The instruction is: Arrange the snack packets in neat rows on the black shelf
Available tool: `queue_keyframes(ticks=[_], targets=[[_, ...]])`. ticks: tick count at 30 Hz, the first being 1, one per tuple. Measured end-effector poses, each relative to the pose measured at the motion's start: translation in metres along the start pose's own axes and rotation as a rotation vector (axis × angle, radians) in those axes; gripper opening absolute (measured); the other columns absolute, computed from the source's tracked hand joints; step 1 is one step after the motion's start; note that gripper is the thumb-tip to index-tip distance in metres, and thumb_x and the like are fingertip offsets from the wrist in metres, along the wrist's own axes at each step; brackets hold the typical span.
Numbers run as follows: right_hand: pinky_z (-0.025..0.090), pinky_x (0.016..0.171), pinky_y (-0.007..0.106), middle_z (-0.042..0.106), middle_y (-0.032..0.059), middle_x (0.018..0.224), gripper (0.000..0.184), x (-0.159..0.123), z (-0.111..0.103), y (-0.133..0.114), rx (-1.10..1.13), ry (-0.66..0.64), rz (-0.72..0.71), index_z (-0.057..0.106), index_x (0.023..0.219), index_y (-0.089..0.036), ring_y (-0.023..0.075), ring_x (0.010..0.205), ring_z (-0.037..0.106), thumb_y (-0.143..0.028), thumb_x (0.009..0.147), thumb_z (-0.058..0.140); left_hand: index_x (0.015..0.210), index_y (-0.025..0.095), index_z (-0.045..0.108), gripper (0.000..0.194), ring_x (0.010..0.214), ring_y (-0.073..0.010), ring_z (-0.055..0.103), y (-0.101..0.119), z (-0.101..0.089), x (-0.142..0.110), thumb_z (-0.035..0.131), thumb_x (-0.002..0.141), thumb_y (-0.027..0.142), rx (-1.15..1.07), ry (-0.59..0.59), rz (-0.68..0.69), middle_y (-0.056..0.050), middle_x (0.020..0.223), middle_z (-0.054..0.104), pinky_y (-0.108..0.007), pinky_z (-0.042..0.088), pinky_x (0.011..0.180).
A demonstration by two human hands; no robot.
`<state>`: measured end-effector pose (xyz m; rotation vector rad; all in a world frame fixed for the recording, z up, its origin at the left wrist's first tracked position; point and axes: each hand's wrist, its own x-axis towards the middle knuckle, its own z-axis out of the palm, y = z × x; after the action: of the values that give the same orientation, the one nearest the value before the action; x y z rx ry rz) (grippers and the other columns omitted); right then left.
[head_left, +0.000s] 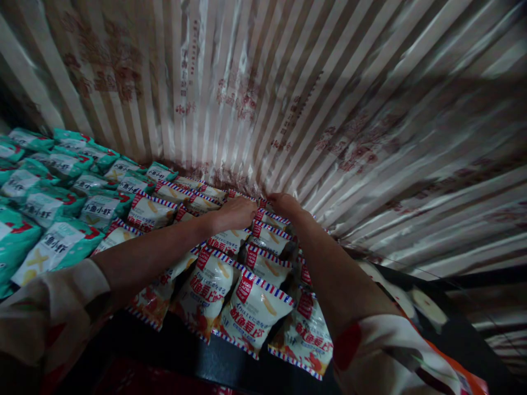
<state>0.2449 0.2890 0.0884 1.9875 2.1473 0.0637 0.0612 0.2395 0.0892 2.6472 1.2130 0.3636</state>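
Note:
White snack bags (253,312) with red lettering and red-and-blue striped edges stand in rows on a dark surface. My left hand (239,212) reaches over the front rows, its fingers curled at a bag towards the back. Beside it my right hand (286,206) is closed at the back row, close to the curtain. Between the two hands shows the striped top edge of a snack bag (264,205). Both hands seem to grip this bag, though the dim light and my knuckles hide most of the fingertips.
Green snack bags (53,203) fill the left side in several rows. Directly behind everything hangs a striped, shiny curtain (230,82) with reddish prints. The dark tabletop (222,359) shows at the front. Pale round shapes (428,307) and something orange (465,373) lie at the right.

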Motion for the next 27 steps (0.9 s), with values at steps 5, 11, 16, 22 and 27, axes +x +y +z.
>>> queue_keyframes(ticks=[5, 11, 16, 22, 27], targets=[[0.047, 0.081, 0.025, 0.068, 0.0071, 0.109, 0.031, 0.004, 0.001, 0.0, 0.019, -0.002, 0.016, 0.066, 0.11, -0.022, 0.0199, 0.098, 0.063, -0.027, 0.085, 0.048, 0.083, 0.016, 0.07, 0.027, 0.087, -0.0218, 0.065, -0.003, 0.005, 0.003, 0.042, 0.083, 0.016, -0.031, 0.008, 0.01, -0.011, 0.088, 0.071, -0.031, 0.048, 0.08], [0.046, 0.075, 0.021, 0.07, 0.0017, 0.101, 0.025, 0.007, 0.004, 0.004, 0.062, 0.022, 0.053, 0.069, 0.102, -0.025, 0.0157, 0.09, 0.063, -0.031, 0.084, 0.052, 0.095, 0.019, 0.066, 0.024, 0.092, -0.0189, 0.064, -0.007, 0.007, 0.003, 0.046, 0.081, 0.014, -0.047, -0.007, -0.061, -0.007, 0.096, 0.07, -0.027, 0.047, 0.08], [0.045, 0.075, 0.022, 0.07, 0.004, 0.102, 0.026, 0.003, -0.003, 0.0, 0.078, 0.051, 0.029, 0.07, 0.1, -0.023, 0.0172, 0.092, 0.063, -0.03, 0.084, 0.05, 0.105, 0.017, 0.06, 0.027, 0.093, -0.0209, 0.064, -0.009, 0.007, 0.003, 0.043, 0.084, 0.016, -0.044, 0.009, -0.096, -0.01, 0.1, 0.069, -0.029, 0.048, 0.079], [0.045, 0.075, 0.024, 0.069, 0.0049, 0.104, 0.029, -0.003, -0.01, -0.014, 0.05, 0.088, 0.037, 0.069, 0.103, -0.024, 0.0185, 0.094, 0.063, -0.031, 0.086, 0.046, 0.109, 0.018, 0.059, 0.029, 0.093, -0.0219, 0.065, -0.009, 0.008, 0.004, 0.044, 0.084, 0.019, -0.05, 0.001, -0.09, -0.01, 0.099, 0.069, -0.03, 0.049, 0.079], [0.045, 0.072, 0.022, 0.07, 0.005, 0.102, 0.03, -0.005, -0.011, -0.019, 0.033, 0.07, 0.026, 0.069, 0.102, -0.022, 0.0178, 0.092, 0.063, -0.03, 0.086, 0.045, 0.114, 0.019, 0.058, 0.034, 0.096, -0.0212, 0.064, -0.009, 0.007, 0.004, 0.043, 0.083, 0.017, -0.051, 0.002, -0.083, -0.009, 0.104, 0.068, -0.029, 0.049, 0.081]])
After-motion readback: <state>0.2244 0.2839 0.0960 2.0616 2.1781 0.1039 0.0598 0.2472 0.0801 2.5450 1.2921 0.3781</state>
